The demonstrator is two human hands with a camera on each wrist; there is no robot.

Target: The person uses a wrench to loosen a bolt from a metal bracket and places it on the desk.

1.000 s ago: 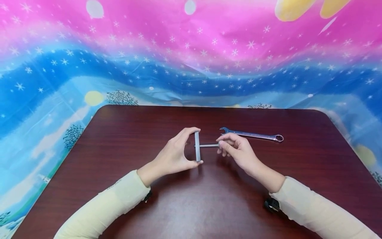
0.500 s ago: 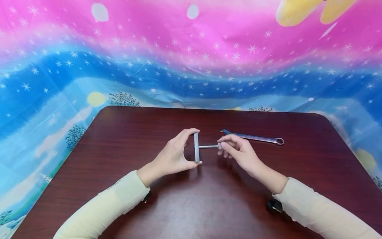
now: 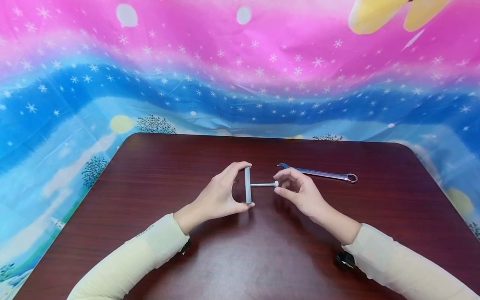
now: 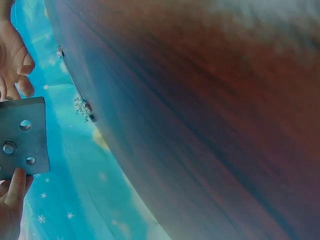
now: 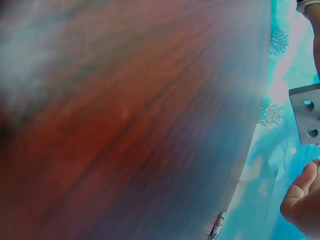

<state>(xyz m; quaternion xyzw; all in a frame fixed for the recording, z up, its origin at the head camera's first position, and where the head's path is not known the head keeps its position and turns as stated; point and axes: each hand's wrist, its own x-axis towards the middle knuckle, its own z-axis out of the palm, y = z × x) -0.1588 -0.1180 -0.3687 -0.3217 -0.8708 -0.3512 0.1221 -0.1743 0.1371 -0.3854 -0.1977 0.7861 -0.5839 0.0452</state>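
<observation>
My left hand (image 3: 217,191) holds a flat grey metal plate (image 3: 248,185) on edge, thumb at the near edge and fingertips at the far edge. A long bolt (image 3: 262,184) runs from the plate toward my right hand (image 3: 305,191). The thumb and forefinger of that hand are parted around its hex head, which shows in the gap. In the left wrist view, round holes pierce the plate (image 4: 37,135), and the bolt's end (image 4: 9,147) shows in one of them. The right wrist view catches the plate's (image 5: 300,117) corner above my right fingers (image 5: 302,195).
A combination wrench (image 3: 326,172) lies on the dark red-brown table (image 3: 240,258), just beyond my right hand. Behind the table's far edge hangs a pink and blue backdrop cloth (image 3: 225,75) with snowflakes.
My right thumb and forefinger have gone from pinching the bolt head to spread apart around it, and more of the head shows. My left hand and the plate hold nearly still.
</observation>
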